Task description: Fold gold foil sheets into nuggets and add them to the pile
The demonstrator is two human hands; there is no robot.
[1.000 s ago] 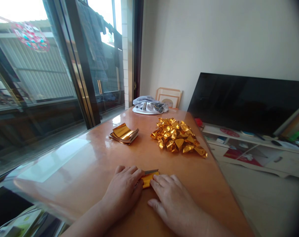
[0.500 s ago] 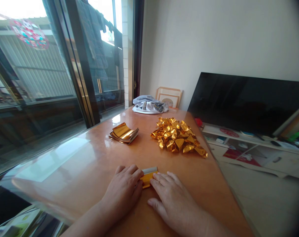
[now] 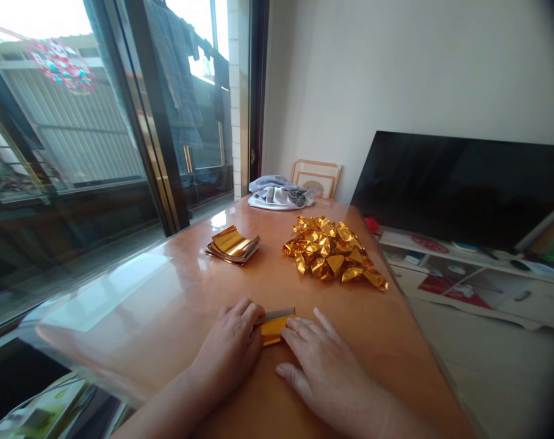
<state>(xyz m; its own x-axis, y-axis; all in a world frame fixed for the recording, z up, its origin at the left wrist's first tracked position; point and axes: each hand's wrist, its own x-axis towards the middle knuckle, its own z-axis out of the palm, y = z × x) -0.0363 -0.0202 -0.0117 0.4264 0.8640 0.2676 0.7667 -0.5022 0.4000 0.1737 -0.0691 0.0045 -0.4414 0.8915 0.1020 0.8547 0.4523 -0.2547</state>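
Gold paper (image 3: 274,327) on our surface (image 3: 176,292), pressed flat under our left hand (image 3: 229,350) and right hand (image 3: 320,366), both hands released, grasping nothing.

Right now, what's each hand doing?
Left hand: fingers flat, pressing the gold foil piece on the table.
Right hand: fingers flat, pressing the same piece's other end.

Both hands, left (image 3: 229,353) & right (image 3: 320,366), lie palm-down, fingers flat, fingertips nearly meeting.
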